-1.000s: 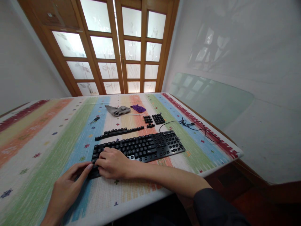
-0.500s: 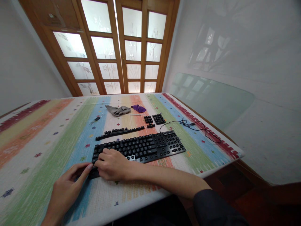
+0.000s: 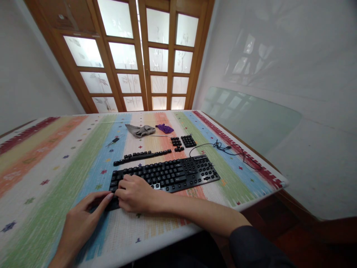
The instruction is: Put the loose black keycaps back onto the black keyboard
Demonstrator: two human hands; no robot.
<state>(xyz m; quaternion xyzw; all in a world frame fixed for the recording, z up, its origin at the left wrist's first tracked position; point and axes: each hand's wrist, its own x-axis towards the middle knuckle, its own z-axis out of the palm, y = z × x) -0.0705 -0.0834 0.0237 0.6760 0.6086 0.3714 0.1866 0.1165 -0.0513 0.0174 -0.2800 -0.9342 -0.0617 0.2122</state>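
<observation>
A black computer keyboard (image 3: 173, 171) lies at a slant on the striped tablecloth near the front edge. Many of its keycaps are in place on the left and middle, while the number pad and front row show bare key posts. At the keyboard's left front corner, my left hand (image 3: 83, 214) has its thumb and forefinger pinched on the edge. My right hand (image 3: 134, 193) rests over the left front keys with curled fingers; its fingertips and whatever they grip are hidden. Behind the keyboard lie rows of loose black keycaps (image 3: 142, 155).
More keycaps (image 3: 189, 141) are grouped behind the number pad. A grey cloth (image 3: 141, 130) and a purple cloth (image 3: 164, 128) lie farther back. A small black-handled tool (image 3: 113, 141) is at the left. The keyboard's cable (image 3: 223, 147) coils to the right, towards the table edge.
Both hands have shifted very slightly to the right along the keyboard's front left corner. The keyboard, keycaps and cloths stay where they were.
</observation>
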